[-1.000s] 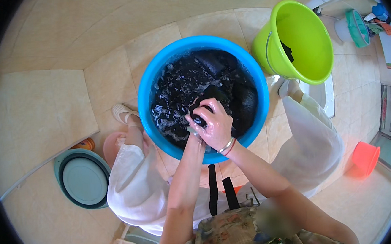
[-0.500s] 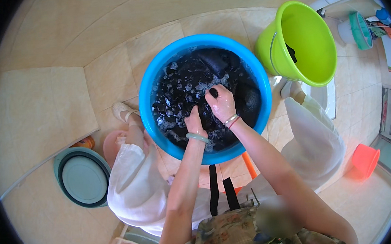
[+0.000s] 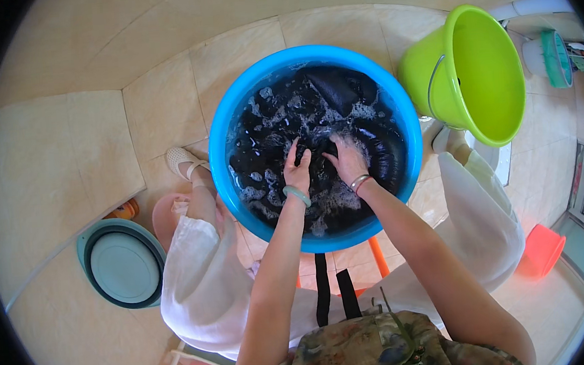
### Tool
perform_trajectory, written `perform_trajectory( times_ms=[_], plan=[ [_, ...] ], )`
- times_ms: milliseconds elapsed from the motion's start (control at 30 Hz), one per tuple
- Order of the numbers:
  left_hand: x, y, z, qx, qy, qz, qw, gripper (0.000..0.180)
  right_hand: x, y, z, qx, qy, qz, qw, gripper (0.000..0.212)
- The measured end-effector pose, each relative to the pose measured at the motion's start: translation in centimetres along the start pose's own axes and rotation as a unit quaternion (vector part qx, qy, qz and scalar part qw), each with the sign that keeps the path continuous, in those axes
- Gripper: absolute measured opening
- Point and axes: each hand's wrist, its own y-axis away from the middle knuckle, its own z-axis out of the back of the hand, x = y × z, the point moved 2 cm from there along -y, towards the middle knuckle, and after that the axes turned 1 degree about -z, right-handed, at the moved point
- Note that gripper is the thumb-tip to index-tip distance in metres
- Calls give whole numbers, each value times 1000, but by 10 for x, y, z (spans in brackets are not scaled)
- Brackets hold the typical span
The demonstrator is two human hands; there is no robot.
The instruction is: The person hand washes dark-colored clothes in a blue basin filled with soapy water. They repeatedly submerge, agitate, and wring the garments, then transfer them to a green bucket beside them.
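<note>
Left hand, grip parted and empty; right hand bent into suds (its hold I cannot tell); both well inside the blue basin's rim.

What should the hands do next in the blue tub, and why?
Perhaps the left hand and right hand should come together around some dark cloth: they are apart, the left looks open, the right dips into foamy water, and cloth lies within reach in the blue tub.
</note>
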Motion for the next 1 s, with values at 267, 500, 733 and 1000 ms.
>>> perform_trajectory(
  times_ms=[267,500,733,1000],
  plan=[
    [-32,-15,-29,78,109,252,958,57,16,-27,11,-77,-88,-97,988,37],
    [-79,19,-18,212,381,238,868,36,129,50,94,-58,-121,171,976,19],
    [-123,78,-35,319,365,36,874,44,155,73,105,-135,-80,220,963,23],
    [-89,78,-26,384,457,110,795,40,147,62,107,-215,-105,162,957,23]
  ],
)
